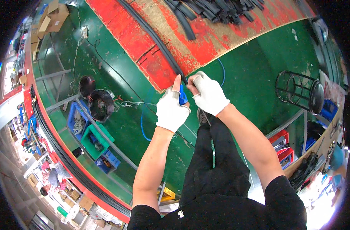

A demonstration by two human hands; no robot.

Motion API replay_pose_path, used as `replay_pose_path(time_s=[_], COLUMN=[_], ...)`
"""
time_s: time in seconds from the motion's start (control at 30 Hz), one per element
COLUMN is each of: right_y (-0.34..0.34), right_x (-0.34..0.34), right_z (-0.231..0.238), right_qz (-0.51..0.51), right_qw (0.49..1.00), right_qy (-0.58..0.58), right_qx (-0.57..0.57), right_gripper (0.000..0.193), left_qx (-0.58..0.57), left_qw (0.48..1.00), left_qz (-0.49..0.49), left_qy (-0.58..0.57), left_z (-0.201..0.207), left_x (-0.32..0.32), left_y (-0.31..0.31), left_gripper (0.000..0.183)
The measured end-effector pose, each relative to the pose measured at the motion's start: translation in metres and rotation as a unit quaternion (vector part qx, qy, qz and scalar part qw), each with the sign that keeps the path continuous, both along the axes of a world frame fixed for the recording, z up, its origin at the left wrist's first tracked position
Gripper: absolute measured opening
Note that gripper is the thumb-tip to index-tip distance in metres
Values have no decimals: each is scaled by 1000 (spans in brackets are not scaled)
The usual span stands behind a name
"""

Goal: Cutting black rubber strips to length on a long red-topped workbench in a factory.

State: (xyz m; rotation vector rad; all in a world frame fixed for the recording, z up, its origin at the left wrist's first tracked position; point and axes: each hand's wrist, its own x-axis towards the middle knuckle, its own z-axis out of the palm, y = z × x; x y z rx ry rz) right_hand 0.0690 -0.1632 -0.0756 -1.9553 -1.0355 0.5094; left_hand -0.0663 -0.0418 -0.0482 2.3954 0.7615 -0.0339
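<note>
Strip (pixel 152 35) runs along the surface (pixel 159 74) to its near edge. Left hand (pixel 173 109) curls its grip round a blue tool (pixel 182 96), forefinger at the strip; right hand (pixel 208 94) bends its fingers by the strip's end, but whether that grip holds it, I cannot tell.

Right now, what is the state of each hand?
Left hand: closed, holding a blue tool.
Right hand: curled at the end of the black strip; grip cannot be told.
</note>
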Motion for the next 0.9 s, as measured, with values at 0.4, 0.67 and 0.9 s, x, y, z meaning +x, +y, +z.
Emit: replay_pose_path(time_s=[0.4,0.67,0.9], right_y=[-95,-123,-57], right_x=[-9,-21,-30], right_z=[-65,-44,-12], right_qz=[-117,-129,-6], right_qw=[934,875,903], right_qy=[335,466,406], right_qx=[-48,21,-144], right_gripper=[12,39,43], left_qx=[-48,-51,-25], left_qw=[998,998,997], left_qz=[32,36,26], left_qy=[-16,-9,-61], left_z=[-1,1,-5], left_x=[-3,-5,-6], left_y=[-1,0,-2], left_gripper=[91,90,92])
